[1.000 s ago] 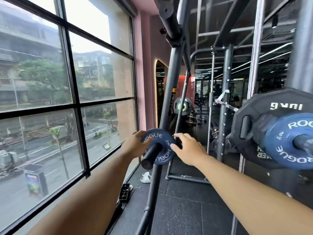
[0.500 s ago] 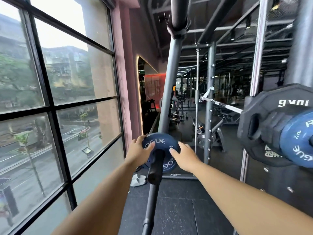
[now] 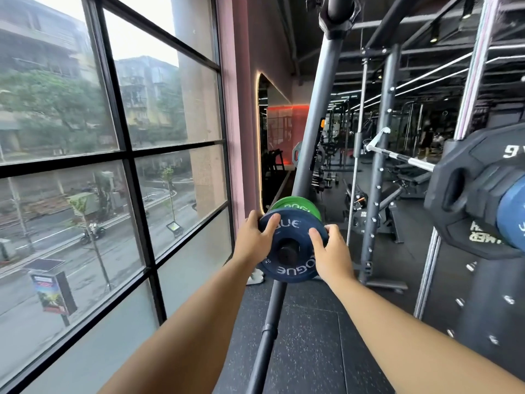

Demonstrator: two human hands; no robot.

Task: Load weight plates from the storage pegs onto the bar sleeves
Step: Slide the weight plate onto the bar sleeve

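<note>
a green plate (image 3: 295, 205) sits behind the blue rogue plate (image 3: 287, 270) and is mostly hidden by it; only its top arc and a few cut-off white letters show. the storage peg (image 3: 287, 253) that carries them shows only as a dark round end in the blue plate's centre hole. the lettering on the blue plate is partly covered by both hands. the left hand (image 3: 254, 243) curls its fingers over the upper left rim with the thumb on the face. the right hand (image 3: 331, 251) grips the right rim the same way, so the plate is held from both sides, on the peg. at the right edge a black plate (image 3: 466, 194) with a grip slot is cut off by the frame, its white lettering only partly readable. a second blue plate (image 3: 511, 216) in front of it is cut off too. a slanted dark post (image 3: 315, 137) runs from the ceiling down past the peg to the speckled rubber floor (image 3: 306, 336). a large window (image 3: 125, 155) with dark frames fills the left side. a chrome bar (image 3: 403, 159) lies on a rack further back. a white shoe (image 3: 255, 277) on the floor is half hidden by the left forearm. counted: two hands, two blue plates, one green plate, one black plate.
</note>
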